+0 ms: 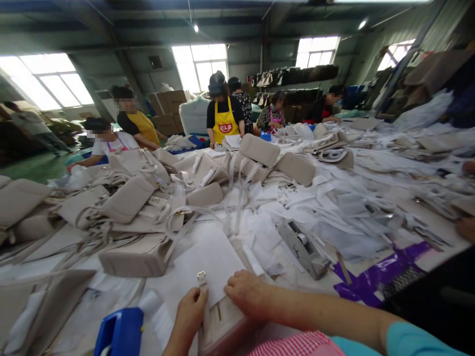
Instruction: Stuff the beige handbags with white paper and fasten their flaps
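Low in the head view, my left hand (190,312) is closed, thumb and fingers pinching a light beige strap with a gold-coloured buckle (201,278) at its end. My right hand (247,292) has its fingers curled on the edge of a white paper sheet (211,254). Below both hands lies a beige handbag (232,324), partly hidden by the sheet and my right forearm. To the left of my left hand stands a blue tape dispenser (124,329). A grey tape dispenser (302,247) lies beyond my right hand.
Beige handbags (135,257) pile up at the left and ahead. White paper and plastic scraps (345,212) cover much of the table. Purple tape (374,277) sticks along the right edge. Several co-workers stand or sit across the table, one in a yellow apron (226,118).
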